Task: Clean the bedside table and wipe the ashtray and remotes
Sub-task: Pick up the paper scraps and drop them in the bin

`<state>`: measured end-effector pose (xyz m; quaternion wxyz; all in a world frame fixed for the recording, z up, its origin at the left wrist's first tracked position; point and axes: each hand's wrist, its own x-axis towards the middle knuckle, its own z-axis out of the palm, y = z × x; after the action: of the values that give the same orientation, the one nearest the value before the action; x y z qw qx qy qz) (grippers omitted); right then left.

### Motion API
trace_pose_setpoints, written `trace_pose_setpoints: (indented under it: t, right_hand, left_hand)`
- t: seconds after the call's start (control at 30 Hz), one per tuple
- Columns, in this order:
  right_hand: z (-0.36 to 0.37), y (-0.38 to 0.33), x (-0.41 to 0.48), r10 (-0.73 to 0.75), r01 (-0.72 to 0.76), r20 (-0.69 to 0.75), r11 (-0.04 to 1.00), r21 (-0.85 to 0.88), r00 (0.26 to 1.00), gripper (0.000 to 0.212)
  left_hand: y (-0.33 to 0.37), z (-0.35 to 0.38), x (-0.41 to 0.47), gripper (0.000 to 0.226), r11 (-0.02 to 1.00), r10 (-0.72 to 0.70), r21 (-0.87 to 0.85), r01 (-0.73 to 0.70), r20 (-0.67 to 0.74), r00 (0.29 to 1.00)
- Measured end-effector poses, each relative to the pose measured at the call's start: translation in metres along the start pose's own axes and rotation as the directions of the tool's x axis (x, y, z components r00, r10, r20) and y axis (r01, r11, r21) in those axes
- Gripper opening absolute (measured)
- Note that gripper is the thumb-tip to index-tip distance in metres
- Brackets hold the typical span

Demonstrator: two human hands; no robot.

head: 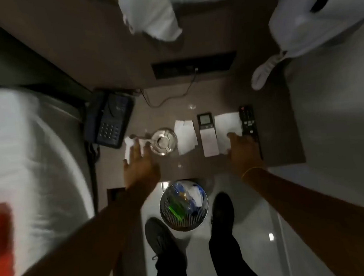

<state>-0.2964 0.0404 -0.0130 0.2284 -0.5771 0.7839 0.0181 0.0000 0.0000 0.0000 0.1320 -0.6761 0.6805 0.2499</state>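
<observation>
Head view: left hand (138,162) flat, fingers spread, beside glass ashtray (163,141); right hand (243,149) unclenched, on paper (227,124) beside black remote (249,123). Clear 2 papers off desk (279,131) before wiping.

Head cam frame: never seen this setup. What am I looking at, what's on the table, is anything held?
There is no robot: a person wears one wide-angle camera on the head, looking down at their own bare arms. The bedside table carries a telephone, a glass ashtray, a white remote, a black remote and paper sheets. The left hand lies flat on crumpled paper beside the ashtray; the right hand presses on a paper sheet between the remotes. Neither hand grips anything. A wire waste bin stands on the floor between the table and the shoes.
</observation>
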Motion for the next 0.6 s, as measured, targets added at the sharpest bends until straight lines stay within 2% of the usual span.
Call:
trace_pose_setpoints:
  t: [0.17, 0.27, 0.4, 0.5, 0.57, 0.6]
  right_hand:
    - [0.052, 0.017, 0.040, 0.015, -0.015, -0.042, 1.000, -0.011, 0.999, 0.046]
    - [0.067, 0.021, 0.049, -0.005, 0.004, -0.061, 1.000, -0.020, 0.998, 0.039]
    - [0.059, 0.019, 0.045, 0.037, -0.038, -0.073, 0.999, -0.007, 0.997, 0.028]
    - [0.041, 0.009, 0.028, 0.067, -0.067, -0.178, 0.998, 0.005, 0.982, 0.021]
    - [0.030, -0.003, 0.014, 0.028, -0.013, -0.266, 0.998, 0.056, 0.964, 0.018]
    - [0.027, -0.011, 0.008, -0.007, 0.037, -0.295, 0.995, 0.096, 0.955, 0.017]
  left_hand:
    - [-0.044, 0.045, 0.043, 0.071, 0.982, -0.181, -0.089, 0.169, -0.150, 0.972]
    - [-0.049, 0.050, 0.054, 0.067, 0.983, -0.166, -0.112, 0.145, -0.209, 0.964]
    - [-0.044, 0.044, 0.060, 0.060, 0.984, -0.163, -0.114, 0.139, -0.244, 0.956]
    - [-0.032, 0.036, 0.062, 0.070, 0.972, -0.194, -0.184, 0.146, -0.278, 0.941]
    - [-0.029, 0.034, 0.065, 0.075, 0.974, -0.195, -0.169, 0.153, -0.269, 0.943]
    - [-0.030, 0.035, 0.066, 0.069, 0.977, -0.190, -0.142, 0.159, -0.245, 0.951]
